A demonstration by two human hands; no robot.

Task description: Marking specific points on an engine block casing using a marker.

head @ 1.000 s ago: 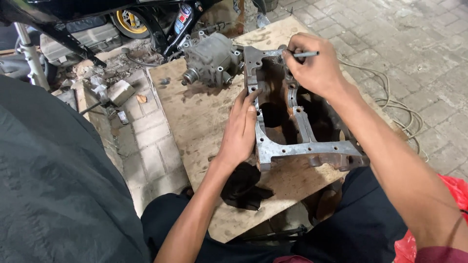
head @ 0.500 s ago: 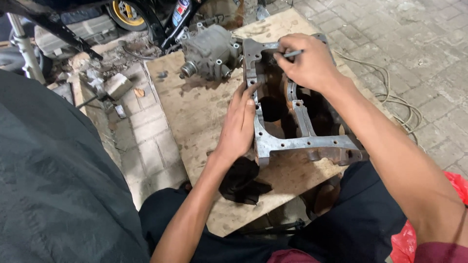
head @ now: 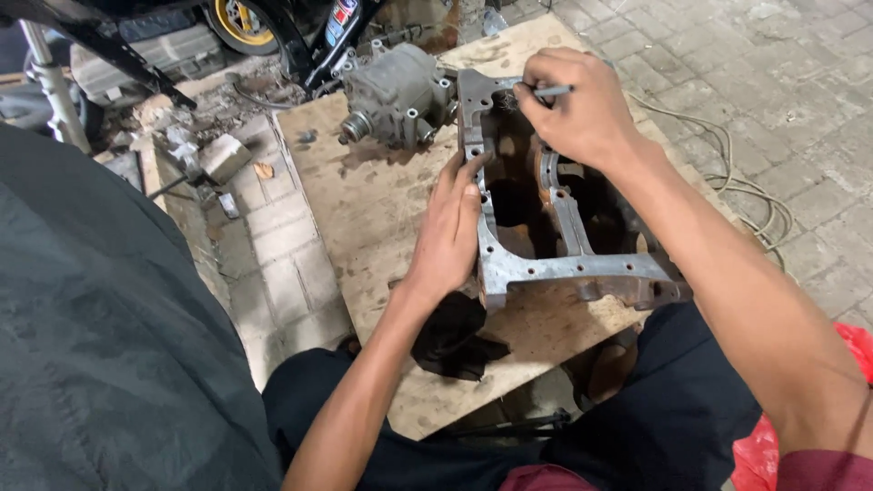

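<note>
A small red, white and blue sticker (head: pixel 343 13) sits on the black motorcycle frame (head: pixel 300 41) at top.

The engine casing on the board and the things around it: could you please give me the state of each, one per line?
Engine casing: open frame, lying flat on the wooden board.
Left hand: resting flat on the casing's left rail.
Right hand: closed around a thin metal tool, tip at the casing's far end.
Grey engine part: lying on the board, untouched.
Black rag: crumpled on the board's near edge.
Cable: coiled loosely on the paving.
</note>
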